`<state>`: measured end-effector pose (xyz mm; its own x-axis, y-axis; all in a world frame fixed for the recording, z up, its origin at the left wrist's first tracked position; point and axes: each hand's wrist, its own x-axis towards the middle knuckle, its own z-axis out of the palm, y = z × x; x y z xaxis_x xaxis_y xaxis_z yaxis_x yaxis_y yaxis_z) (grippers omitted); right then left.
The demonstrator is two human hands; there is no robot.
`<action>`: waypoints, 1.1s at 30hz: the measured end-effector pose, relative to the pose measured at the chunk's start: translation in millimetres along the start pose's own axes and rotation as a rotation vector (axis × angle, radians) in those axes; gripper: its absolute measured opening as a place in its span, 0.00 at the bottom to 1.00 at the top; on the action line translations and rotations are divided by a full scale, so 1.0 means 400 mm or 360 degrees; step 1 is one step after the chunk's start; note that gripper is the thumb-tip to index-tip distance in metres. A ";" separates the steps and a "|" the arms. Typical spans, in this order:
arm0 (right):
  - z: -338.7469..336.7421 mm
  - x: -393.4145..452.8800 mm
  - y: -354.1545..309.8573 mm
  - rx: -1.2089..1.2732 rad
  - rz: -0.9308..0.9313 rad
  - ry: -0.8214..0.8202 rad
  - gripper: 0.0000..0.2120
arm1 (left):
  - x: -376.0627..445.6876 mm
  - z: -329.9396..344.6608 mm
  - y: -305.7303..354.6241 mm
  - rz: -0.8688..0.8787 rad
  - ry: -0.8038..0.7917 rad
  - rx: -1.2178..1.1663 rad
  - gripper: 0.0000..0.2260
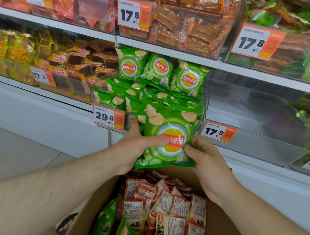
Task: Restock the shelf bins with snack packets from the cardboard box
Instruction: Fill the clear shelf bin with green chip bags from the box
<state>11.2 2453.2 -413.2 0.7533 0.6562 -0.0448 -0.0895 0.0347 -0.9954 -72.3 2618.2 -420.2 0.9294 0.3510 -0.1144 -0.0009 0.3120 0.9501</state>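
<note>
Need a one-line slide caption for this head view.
Both hands, left hand and right hand, hold a green Lay's chip packet before the chip bin, above the cardboard box.

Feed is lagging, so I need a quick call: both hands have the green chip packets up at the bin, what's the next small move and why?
Probably lift the green chip packets a little and push them forward into the clear bin. The left hand and right hand hold them just below its front edge, above the cardboard box, and that bin already holds matching green packets.
</note>
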 end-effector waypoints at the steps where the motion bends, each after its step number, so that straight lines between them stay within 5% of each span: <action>1: 0.002 -0.001 -0.016 -0.0016 -0.0026 -0.0048 0.08 | 0.001 -0.008 0.006 -0.0008 0.0021 0.0007 0.51; 8: 0.055 0.033 -0.096 -0.0145 -0.0048 -0.0412 0.44 | -0.012 -0.042 0.067 0.0006 -0.0135 0.0076 0.51; 12: 0.113 0.074 -0.123 -0.0040 0.0022 -0.0401 0.32 | -0.013 -0.084 0.102 0.0113 -0.0206 0.0087 0.31; 16: 0.169 0.119 -0.161 0.0040 0.0053 -0.0432 0.29 | 0.004 -0.129 0.141 0.0266 -0.0139 0.0023 0.25; 19: 0.211 0.186 -0.191 -0.0101 0.0082 -0.0348 0.47 | 0.032 -0.161 0.179 0.0361 -0.0054 -0.0028 0.31; 22: 0.258 0.279 -0.235 -0.0223 -0.0001 -0.0228 0.70 | 0.090 -0.200 0.237 0.0500 0.0256 -0.0243 0.17; 27: 0.330 0.423 -0.282 -0.0197 -0.0324 -0.0081 0.61 | 0.132 -0.282 0.251 0.0838 0.0998 -0.0003 0.09; 33: 0.376 0.515 -0.219 -0.0402 -0.0400 0.0031 0.58 | 0.163 -0.327 0.200 0.0891 0.0755 0.0809 0.24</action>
<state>76.1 2698.6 -322.4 0.7438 0.6362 0.2051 0.2626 0.0041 -0.9649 -60.2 2781.5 -389.7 0.5909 0.6982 0.4042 -0.1402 -0.4045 0.9037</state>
